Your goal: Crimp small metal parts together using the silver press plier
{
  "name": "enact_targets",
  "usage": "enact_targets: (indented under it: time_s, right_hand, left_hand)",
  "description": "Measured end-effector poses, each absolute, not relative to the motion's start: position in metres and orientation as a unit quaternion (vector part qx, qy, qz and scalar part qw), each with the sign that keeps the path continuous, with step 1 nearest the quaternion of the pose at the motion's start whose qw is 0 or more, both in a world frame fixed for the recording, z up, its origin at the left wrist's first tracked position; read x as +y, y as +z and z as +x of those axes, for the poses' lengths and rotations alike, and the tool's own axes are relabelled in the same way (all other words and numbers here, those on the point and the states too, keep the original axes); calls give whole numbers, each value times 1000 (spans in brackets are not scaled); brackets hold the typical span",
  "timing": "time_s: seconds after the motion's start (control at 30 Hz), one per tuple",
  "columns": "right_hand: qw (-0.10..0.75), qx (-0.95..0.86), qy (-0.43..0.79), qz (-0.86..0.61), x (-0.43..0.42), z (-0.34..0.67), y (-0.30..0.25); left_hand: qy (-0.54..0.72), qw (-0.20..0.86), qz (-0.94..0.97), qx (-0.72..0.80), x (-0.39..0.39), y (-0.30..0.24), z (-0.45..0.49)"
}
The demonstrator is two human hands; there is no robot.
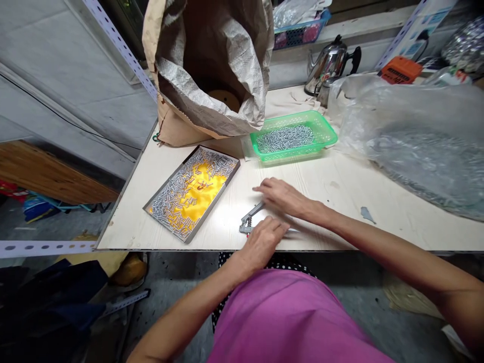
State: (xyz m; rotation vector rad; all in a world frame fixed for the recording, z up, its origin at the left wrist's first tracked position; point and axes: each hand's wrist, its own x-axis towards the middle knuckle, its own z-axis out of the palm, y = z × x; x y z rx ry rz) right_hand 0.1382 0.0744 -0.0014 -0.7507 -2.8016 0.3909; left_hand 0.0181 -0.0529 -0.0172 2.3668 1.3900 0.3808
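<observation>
A small grey hinged metal tool with a spring and a lever (pixel 245 224) lies near the table's front edge. My left hand (pixel 264 238) is closed over its lower part, the fingers curled and largely hiding what they grip. Just beyond, my right hand (pixel 284 195) is over the end of the raised lever, index finger stretched to the left; whether it touches the lever is hidden. Left of my hands is a shallow tray (pixel 212 208) with a yellow bottom, strewn with many small silvery metal pins (pixel 166 201). Similar pins fill part of a green plastic basket (pixel 321 138) behind my hands.
A large open paper sack (pixel 181 126) stands at the back left. A clear plastic bag (pixel 416 111) of small metal pieces covers the right side. Behind are a metal kettle (pixel 328 60), an orange box (pixel 401 69) and a blue basket (pixel 302 33). A grey scrap (pixel 367 215) lies at right.
</observation>
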Motion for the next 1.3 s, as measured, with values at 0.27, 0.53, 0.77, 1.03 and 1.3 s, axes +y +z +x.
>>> enact_targets:
  time_s: [0.27,0.53,0.77,1.03,1.3]
  right_hand:
    - [254,-934,157,-198,12,173,36]
    - [107,-990,91,-13,-7,140,-38]
    - [174,-982,78,15,-11,150,-25]
    - [356,-910,18,-213,116,183,67]
    - [212,-938,-38,-272,138,76,71]
  left_hand:
    - [147,216,843,470,5,-1,-21]
    - [88,185,846,492,6,-16,-19]
    - [89,177,844,499,-4,-23,-25]
    - [100,125,860,484,-32,-37,-2]
    - [229,87,832,498,-72,-45,22]
